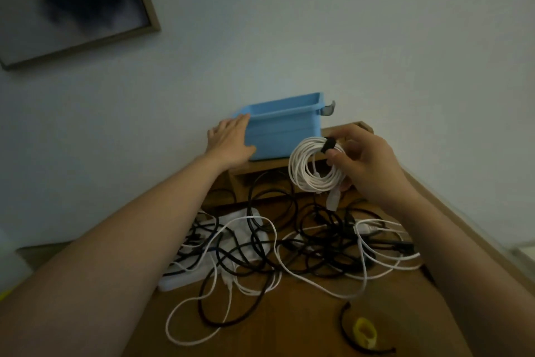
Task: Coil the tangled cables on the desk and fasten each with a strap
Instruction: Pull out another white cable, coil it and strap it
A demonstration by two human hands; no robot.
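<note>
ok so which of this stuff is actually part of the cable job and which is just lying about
Part of the job:
white coiled cable with black strap, held by the fingers of the right hand
tangle of black and white cables on the wooden desk
yellow strap roll, probably
blue plastic bin, touched by the left hand, likely for coils

Lying about:
framed dark picture

1. Left arm stretched far forward, bare left hand [231, 139] flat, fingers straight, palm against the light-blue plastic bin [283, 136].
2. Right arm bent inward, bare right hand [367, 162] raised, fingers curled, gripping the coiled white cable bundle [296, 168].
</note>
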